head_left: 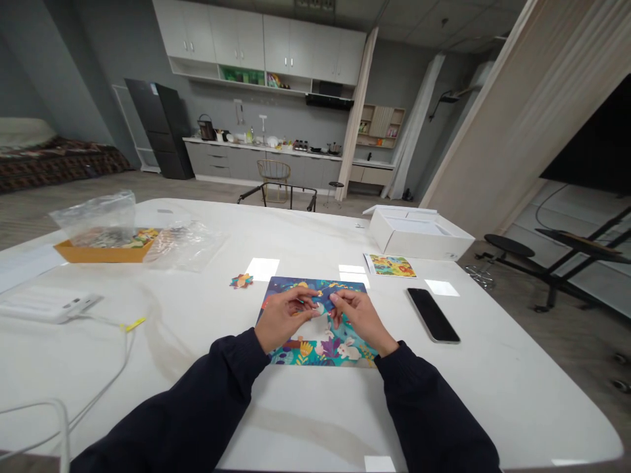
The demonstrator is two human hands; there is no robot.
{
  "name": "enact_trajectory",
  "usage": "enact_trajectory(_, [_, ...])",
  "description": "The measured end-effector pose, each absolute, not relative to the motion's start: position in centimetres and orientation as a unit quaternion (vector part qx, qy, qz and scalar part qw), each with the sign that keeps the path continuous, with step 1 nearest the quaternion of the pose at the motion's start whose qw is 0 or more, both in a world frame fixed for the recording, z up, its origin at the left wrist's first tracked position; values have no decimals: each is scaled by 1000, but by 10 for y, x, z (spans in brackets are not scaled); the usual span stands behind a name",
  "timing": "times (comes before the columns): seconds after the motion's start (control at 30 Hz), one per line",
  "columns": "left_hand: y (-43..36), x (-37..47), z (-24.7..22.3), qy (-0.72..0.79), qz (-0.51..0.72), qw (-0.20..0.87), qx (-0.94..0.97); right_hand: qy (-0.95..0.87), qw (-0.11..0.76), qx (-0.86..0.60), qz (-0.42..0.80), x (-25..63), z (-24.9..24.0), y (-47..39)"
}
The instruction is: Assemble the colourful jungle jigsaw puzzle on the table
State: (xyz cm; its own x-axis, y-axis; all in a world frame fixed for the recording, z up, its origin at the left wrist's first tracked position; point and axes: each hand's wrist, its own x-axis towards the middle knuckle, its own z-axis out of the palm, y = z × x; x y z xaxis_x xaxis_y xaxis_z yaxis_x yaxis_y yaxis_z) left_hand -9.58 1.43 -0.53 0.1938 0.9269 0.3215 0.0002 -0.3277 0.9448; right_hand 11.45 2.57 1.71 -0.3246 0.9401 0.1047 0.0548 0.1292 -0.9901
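A colourful jigsaw puzzle (315, 357) with a white rabbit, flowers and a dark blue top lies flat on the table in front of me. Over its middle, my left hand (287, 316) is closed, thumb and fingers pinching a small puzzle piece (320, 308). My right hand (362, 317) is beside it, thumb and forefinger pressed together at the same piece; its other fingers curl below. The fingers cover part of the picture, and the piece's edges blend into it. Left of the puzzle's top corner sits a small pile of loose puzzle pieces (241, 281).
A black phone (432, 315) lies to the right, with a picture card (390, 265) and an open white box (419, 233) behind. At left are an orange tray (103, 253) with plastic bags (190, 243), a white power bank (49, 305) and its cable (125, 358).
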Motion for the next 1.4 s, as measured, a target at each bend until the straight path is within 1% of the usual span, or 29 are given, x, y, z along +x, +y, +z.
enact_trajectory(0.2, [12,-94,-8,396,505,391,659,-638,374,-376,559,112,18,21])
enact_trajectory(0.3, [11,-96,-5,405,495,315,701,-623,371,-386,570,112,20,19])
enact_trajectory(0.4, [13,-101,-2,360,504,247,745,-624,370,-392,565,113,22,18])
enact_trajectory(0.57, [17,-108,6,298,477,198,803,-635,368,-396,552,112,21,18])
enact_trajectory(0.73, [20,-116,7,318,461,165,812,-655,347,-398,540,119,19,21])
enact_trajectory(0.8, [25,-120,2,342,442,158,814,-664,349,-441,493,136,15,29])
enact_trajectory(0.9, [33,-123,-11,381,397,150,821,-653,387,-560,333,175,2,48])
enact_trajectory(1.0, [39,-120,-25,403,338,144,838,-632,376,-639,227,208,-15,65])
enact_trajectory(1.07, [40,-115,-29,409,302,133,851,-635,369,-649,201,216,-23,71])
enact_trajectory(1.17, [39,-110,-29,408,272,114,864,-647,357,-646,192,213,-28,71])
enact_trajectory(1.3, [38,-110,-26,399,261,111,872,-649,350,-649,191,207,-28,69])
enact_trajectory(1.4, [37,-109,-27,402,282,121,863,-649,348,-648,193,208,-28,70])
